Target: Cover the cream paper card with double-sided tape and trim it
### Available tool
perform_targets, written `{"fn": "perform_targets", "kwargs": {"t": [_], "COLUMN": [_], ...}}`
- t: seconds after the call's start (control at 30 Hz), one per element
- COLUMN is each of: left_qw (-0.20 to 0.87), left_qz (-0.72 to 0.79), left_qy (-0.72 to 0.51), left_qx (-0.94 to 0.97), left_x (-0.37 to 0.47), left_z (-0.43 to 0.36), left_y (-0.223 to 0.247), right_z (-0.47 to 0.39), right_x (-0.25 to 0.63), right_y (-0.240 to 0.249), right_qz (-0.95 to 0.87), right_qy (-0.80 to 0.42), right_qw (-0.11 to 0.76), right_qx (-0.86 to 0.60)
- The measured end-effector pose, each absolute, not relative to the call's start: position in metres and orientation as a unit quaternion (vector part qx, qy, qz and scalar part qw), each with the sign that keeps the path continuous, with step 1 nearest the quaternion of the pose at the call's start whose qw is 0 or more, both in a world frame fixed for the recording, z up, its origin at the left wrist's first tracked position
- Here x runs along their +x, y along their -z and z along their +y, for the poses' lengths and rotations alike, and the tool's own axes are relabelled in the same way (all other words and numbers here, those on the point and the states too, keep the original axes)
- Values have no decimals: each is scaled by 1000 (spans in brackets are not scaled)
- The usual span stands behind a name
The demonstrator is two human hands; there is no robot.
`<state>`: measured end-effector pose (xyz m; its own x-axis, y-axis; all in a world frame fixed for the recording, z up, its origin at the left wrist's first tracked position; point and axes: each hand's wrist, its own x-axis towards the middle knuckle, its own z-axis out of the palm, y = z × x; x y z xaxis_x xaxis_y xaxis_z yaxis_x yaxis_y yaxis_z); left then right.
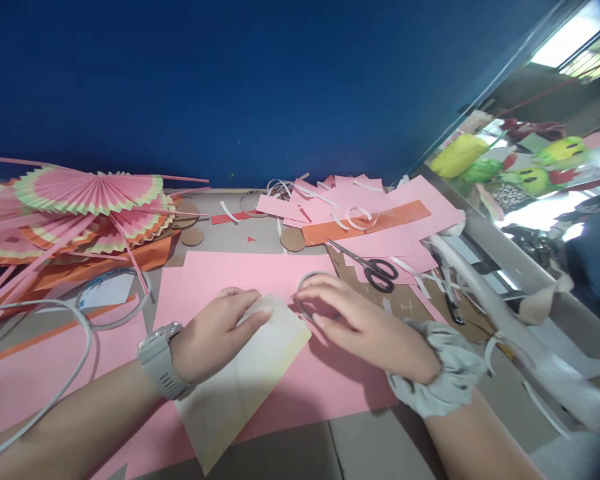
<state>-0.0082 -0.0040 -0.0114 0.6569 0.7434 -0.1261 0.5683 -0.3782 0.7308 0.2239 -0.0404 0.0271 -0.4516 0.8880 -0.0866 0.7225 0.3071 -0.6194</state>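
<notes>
A pale cream sheet of paper [250, 380] is tilted over pink paper, with one corner toward me. My left hand [220, 327] pinches its upper left part, thumb on top. At the upper right corner of the sheet is my right hand [350, 313], its fingers curled around a thin grey ring [301, 283]. Most of the ring is hidden behind those fingers, so its kind is unclear. Large pink paper [250, 268] lies flat under both hands.
Pleated paper fans [95, 193] are piled on the left near a grey cable [87, 340]. Black-handled scissors [380, 273], an orange strip [370, 223] and pink scraps [340, 193] lie at the back right. A utility knife [450, 293] is farther right. A blue partition [260, 87] stands behind.
</notes>
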Motion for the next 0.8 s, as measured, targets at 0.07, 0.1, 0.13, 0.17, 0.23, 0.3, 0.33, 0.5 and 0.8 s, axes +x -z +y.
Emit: {"fn": "perform_targets", "kwargs": {"t": [0.07, 0.1, 0.13, 0.17, 0.23, 0.3, 0.33, 0.5, 0.8], "left_qw": [386, 386, 389, 393, 405, 415, 418, 412, 416], "left_qz": [404, 406, 407, 408, 408, 411, 411, 387, 389], "left_qy": [-106, -106, -107, -109, -112, -110, -106, -99, -117], "left_qx": [822, 821, 820, 817, 811, 804, 803, 819, 813], "left_x": [-8, -9, -9, -9, -8, -8, -8, -7, -9], "left_z": [-4, -4, -3, -3, -3, -3, -4, -3, -1], "left_y": [10, 10, 10, 9, 8, 6, 6, 6, 7], "right_z": [-38, -36, -34, -32, -29, -27, -27, -44, -96], "right_x": [245, 257, 268, 279, 295, 304, 306, 308, 292], "right_y": [-35, -37, -38, -37, -31, -25, -23, -35, -39], "right_qz": [-762, -733, -708, -690, -671, -667, -665, -642, -518], "right_qy": [-228, -160, -79, -6, 26, -1, -19, -68, -599], "right_qw": [115, 97, 72, 35, -62, -88, -92, -104, 30], "right_qx": [-596, -654, -698, -723, -738, -740, -740, -757, -610]}}
